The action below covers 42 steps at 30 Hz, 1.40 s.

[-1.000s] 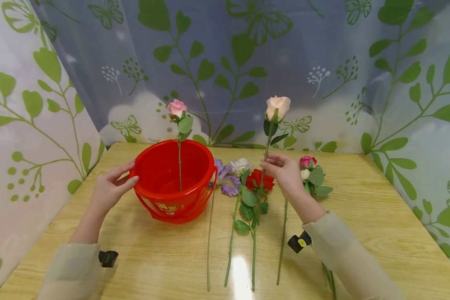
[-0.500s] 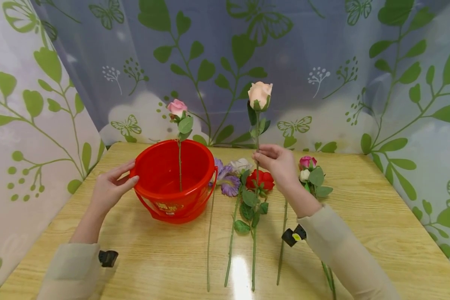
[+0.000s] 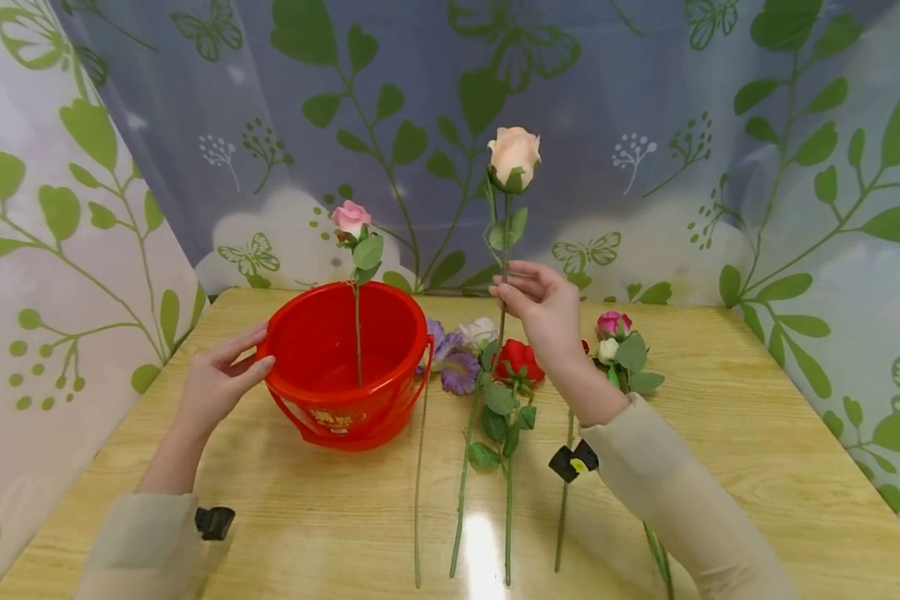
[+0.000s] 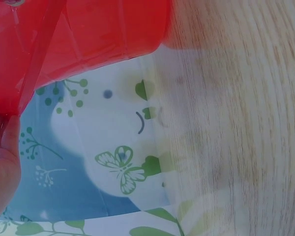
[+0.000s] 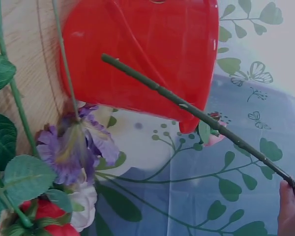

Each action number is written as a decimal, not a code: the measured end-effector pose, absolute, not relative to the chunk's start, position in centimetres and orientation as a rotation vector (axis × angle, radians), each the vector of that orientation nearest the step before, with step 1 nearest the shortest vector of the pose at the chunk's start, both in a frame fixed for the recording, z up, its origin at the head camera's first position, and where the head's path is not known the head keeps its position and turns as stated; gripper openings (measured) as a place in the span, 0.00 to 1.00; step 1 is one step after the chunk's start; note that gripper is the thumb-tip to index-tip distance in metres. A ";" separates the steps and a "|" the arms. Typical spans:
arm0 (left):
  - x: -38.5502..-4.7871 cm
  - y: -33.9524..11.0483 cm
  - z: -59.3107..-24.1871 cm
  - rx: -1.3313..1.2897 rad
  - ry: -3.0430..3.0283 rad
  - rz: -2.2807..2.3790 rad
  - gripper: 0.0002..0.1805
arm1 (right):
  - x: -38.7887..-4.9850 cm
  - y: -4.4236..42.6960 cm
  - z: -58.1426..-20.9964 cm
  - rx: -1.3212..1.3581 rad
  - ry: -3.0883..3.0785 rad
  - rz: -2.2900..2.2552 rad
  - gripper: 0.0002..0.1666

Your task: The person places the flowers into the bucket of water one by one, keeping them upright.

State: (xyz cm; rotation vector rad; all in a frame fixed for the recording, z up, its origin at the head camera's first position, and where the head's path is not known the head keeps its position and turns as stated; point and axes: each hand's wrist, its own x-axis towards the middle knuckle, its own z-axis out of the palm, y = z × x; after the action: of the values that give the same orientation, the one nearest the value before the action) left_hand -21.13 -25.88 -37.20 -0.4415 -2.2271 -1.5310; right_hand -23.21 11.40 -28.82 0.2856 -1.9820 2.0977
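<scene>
My right hand pinches the green stem of a peach rose, held upright above the flowers on the table. In the right wrist view that stem slants across in front of the red bucket, its cut end free. My left hand rests against the left rim of the bucket, fingers and thumb fairly straight. A pink rose stands inside the bucket, leaning on the rim. The left wrist view shows the left thumb touching the rim.
Between the bucket and my right arm lie a purple iris, a white flower and a red flower, stems toward me. Farther right are a magenta rose and a small white bud. A patterned curtain hangs behind the table.
My right hand has lifted the peach rose and moved it left, bringing its stem more upright. The left hand, bucket and pink rose have stayed in place.
</scene>
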 end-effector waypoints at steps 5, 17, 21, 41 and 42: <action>-21.1 -25.9 -37.0 -0.449 -2.213 -1.521 0.23 | -23.4 11.0 -27.6 0.324 -1.882 2.142 0.21; -20.7 -25.9 -36.8 -0.455 -2.207 -1.528 0.22 | -24.0 10.0 -23.3 0.300 -1.468 2.414 0.18; -20.9 -25.9 -36.8 -0.445 -2.219 -1.514 0.23 | -24.4 9.0 -23.0 0.288 -1.406 2.432 0.16; -21.0 -25.8 -37.1 -0.444 -2.235 -1.518 0.23 | -25.8 3.8 -26.6 0.308 -1.484 2.370 0.16; -20.9 -25.8 -37.0 -0.443 -2.237 -1.519 0.23 | -25.8 3.7 -26.8 0.309 -1.505 2.364 0.16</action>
State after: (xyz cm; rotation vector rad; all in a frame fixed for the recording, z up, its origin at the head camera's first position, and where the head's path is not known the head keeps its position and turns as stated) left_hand -20.94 -25.79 -36.99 -0.4428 -2.2367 -1.5193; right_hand -25.82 3.69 -26.81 0.3088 -1.5045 2.3642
